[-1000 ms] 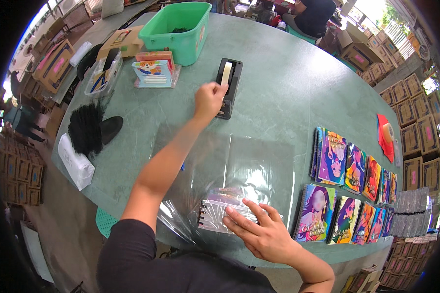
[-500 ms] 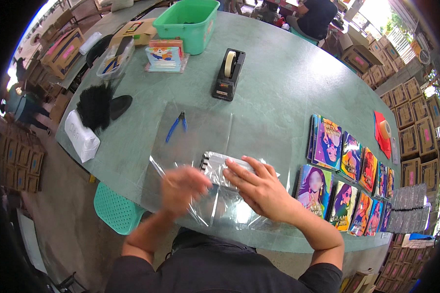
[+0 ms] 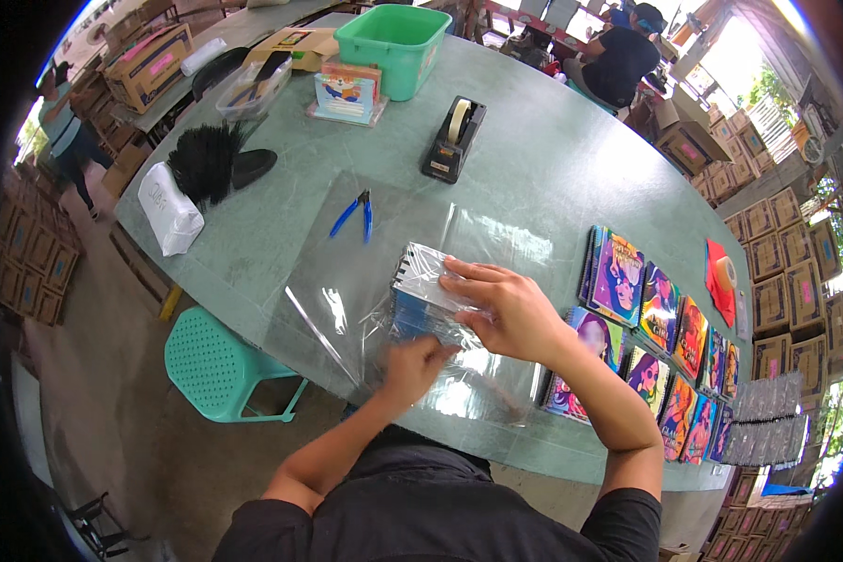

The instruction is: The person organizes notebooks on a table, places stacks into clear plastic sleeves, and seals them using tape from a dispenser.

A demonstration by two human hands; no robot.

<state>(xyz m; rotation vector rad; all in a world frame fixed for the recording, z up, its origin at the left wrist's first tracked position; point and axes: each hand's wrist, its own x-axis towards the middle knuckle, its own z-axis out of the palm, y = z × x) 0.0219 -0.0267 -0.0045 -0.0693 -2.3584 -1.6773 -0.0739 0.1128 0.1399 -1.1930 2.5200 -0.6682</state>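
A small spiral-bound notebook (image 3: 409, 314), silvery-white above and blue below, lies tilted on clear plastic sheeting (image 3: 314, 267), with shiny film over it. My right hand (image 3: 510, 304) rests on its upper right part, fingers stretched out flat. At its lower edge my left hand (image 3: 412, 371) is closed, slightly blurred, with its fingertips pinching the clear film. Part of the notebook is hidden under both hands. Beyond it, blue-handled nippers (image 3: 354, 217) lie on the sheeting with their handles spread.
Rows of colourful spiral notebooks (image 3: 618, 281) stand to the right, beside a stack of clear-wrapped packs (image 3: 766, 401). A black tape dispenser (image 3: 454, 140) and a green bin (image 3: 393, 51) are farther back. A black brush (image 3: 208, 161) and white packet (image 3: 170, 211) lie left. A green stool (image 3: 217, 365) is below.
My left hand has moved right and closed at the notebook's lower edge. My right hand stays on the notebook, whose blue lower part now shows. The whole view has shifted and turned slightly.
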